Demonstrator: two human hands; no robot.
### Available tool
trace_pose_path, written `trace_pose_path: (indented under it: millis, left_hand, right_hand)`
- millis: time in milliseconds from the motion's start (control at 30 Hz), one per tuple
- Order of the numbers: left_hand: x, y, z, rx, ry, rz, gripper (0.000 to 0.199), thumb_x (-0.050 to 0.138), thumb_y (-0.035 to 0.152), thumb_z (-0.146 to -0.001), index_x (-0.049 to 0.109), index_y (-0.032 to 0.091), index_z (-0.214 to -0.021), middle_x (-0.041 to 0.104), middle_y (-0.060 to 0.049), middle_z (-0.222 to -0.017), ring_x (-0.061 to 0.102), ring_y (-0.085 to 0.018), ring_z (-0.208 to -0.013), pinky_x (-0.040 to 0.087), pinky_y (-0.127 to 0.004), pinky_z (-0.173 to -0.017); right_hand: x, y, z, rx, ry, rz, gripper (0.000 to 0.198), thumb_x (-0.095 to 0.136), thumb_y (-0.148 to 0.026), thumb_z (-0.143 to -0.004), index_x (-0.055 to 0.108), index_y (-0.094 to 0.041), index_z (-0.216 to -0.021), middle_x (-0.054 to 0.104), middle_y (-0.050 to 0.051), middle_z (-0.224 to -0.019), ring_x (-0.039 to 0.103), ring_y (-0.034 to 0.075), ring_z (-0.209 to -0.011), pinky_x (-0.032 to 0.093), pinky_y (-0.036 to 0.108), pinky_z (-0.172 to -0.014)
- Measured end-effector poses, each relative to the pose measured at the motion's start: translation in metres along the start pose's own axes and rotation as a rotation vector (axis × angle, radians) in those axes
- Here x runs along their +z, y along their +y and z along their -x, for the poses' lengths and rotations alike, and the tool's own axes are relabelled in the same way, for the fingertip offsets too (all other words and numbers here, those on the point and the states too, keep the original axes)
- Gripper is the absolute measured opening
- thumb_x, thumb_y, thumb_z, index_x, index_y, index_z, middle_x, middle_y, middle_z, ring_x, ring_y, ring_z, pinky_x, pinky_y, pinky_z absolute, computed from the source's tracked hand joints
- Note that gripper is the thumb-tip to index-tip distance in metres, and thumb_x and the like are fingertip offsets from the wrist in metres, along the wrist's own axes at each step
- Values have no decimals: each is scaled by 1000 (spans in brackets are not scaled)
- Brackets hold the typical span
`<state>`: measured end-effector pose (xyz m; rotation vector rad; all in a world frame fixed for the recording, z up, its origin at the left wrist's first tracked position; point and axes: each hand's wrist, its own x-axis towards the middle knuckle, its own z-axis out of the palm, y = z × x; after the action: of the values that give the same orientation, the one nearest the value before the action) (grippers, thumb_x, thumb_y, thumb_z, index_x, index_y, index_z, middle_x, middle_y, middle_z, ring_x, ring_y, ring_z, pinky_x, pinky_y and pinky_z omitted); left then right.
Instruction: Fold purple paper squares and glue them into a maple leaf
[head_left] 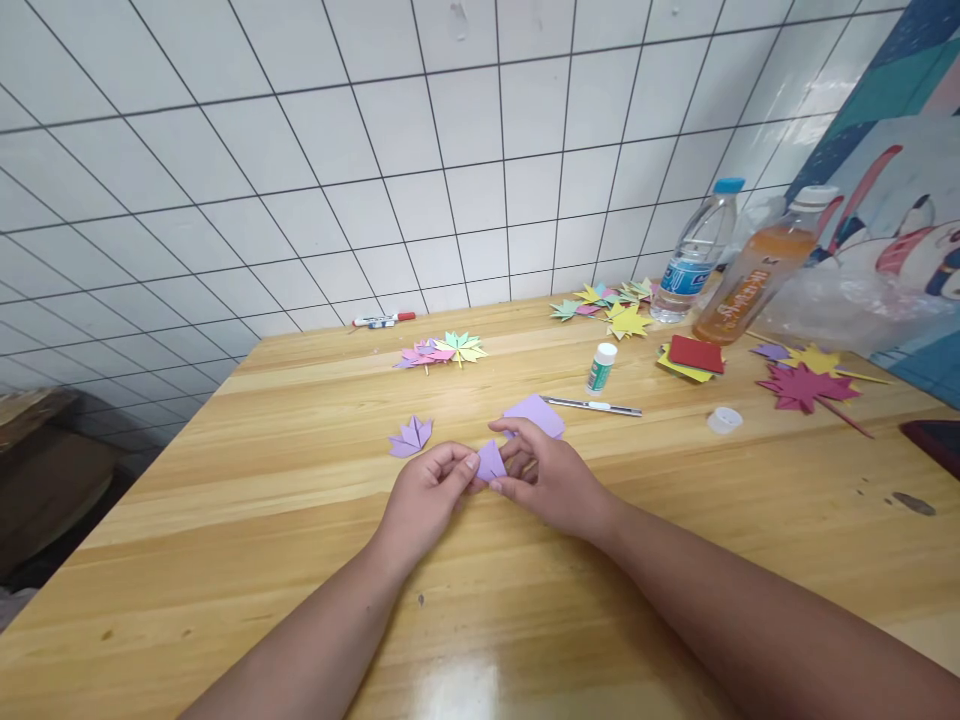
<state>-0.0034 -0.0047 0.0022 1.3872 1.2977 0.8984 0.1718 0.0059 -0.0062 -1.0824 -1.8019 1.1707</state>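
Note:
Between both hands is a small folded piece of purple paper [491, 461], held just above the wooden table [285, 600]. My left hand [427, 490] pinches its left edge between thumb and fingers. On its right side, my right hand [551, 475] grips the lower corner with the thumb, the other fingers curled behind. Purple paper sheets [536, 414] lie flat right behind my right hand and are partly covered by it. To the left rests a folded purple leaf section [411, 437] with pointed tips.
A craft knife [592, 406], a glue stick [601, 368] and its cap [724, 420] lie to the right. Farther back are folded paper leaves [442, 350], markers [384, 320], stacked paper [694, 356], a water bottle [694, 255] and an orange drink bottle [761, 275]. A tiled wall [465, 130] stands behind.

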Motion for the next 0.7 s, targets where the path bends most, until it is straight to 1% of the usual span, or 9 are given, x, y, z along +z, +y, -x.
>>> trace_pose_path:
  millis: [100,167,267,433,567,633,700]
  left_hand:
    - [0,-1,-1,-44,1,54,31,56,45,-77,58,16,-88,65,-4,-68,62,-17,-68,40,-21,-50]
    - [0,-2,-1,-48,-20,84,35,56,46,-77,56,17,-98,66,-4,-68,65,-19,-72,41,-21,-51]
    - [0,-2,-1,-40,-48,102,42,55,46,-78,51,18,-110,67,-4,-69,66,-20,-74,42,-22,-52]
    - [0,-1,1,8,-88,108,43,52,43,-82,47,18,-116,64,-3,-72,62,-17,-72,41,-22,-54]
    - [1,1,3,60,-79,75,51,48,45,-84,37,20,-127,61,-3,-75,60,-17,-72,41,-23,-55]
    - [2,1,4,83,-83,22,55,53,44,-81,35,20,-128,61,-3,-79,59,-17,-76,42,-25,-61]
    - [2,0,4,112,-88,-27,55,58,40,-79,36,21,-125,61,-2,-81,58,-16,-77,43,-27,-68]
  right_hand:
    - [0,4,0,-62,-1,156,51,56,-14,-74,46,-26,-123,62,0,-89,56,9,-67,45,21,-62]
    - [-1,6,0,-85,2,232,49,52,-14,-78,47,-26,-125,64,0,-90,57,10,-71,45,23,-66]
    - [-3,5,0,-108,-2,318,49,46,-15,-81,45,-25,-129,65,1,-94,58,13,-76,44,25,-70]
    - [-4,-1,0,-88,-17,428,52,50,-19,-79,43,-25,-131,64,2,-90,56,14,-72,41,24,-63]
    - [-6,-3,0,-72,-8,504,54,50,-18,-79,43,-24,-132,64,5,-91,55,16,-76,38,24,-65]
    - [-7,-3,0,-75,4,539,52,49,-19,-80,43,-23,-132,64,6,-92,55,18,-79,38,26,-66]
    - [-7,-3,1,-87,5,552,50,46,-20,-82,43,-22,-132,65,7,-93,56,19,-81,39,27,-68]
